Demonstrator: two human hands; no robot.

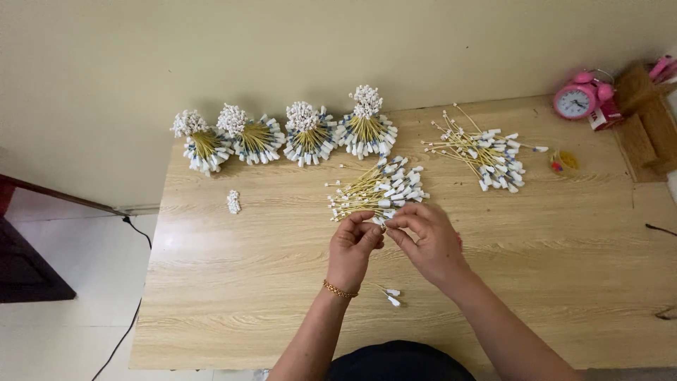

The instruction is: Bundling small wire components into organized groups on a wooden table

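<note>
My left hand (352, 248) and my right hand (429, 241) meet at the near edge of a loose pile of thin yellow sticks with white tips and white tags (377, 189). The fingertips of both hands pinch at a few sticks from that pile. A gold bracelet (339, 290) circles my left wrist. Two loose tagged sticks (391, 295) lie on the wooden table (233, 282) between my forearms.
Several tied, fanned bundles of the same sticks (303, 135) stand in a row by the wall. A second loose pile (486, 152) lies at right. A small white clump (233, 202), a pink alarm clock (580, 98), a small yellow roll (564, 162) and a wooden box (645, 123) are also present.
</note>
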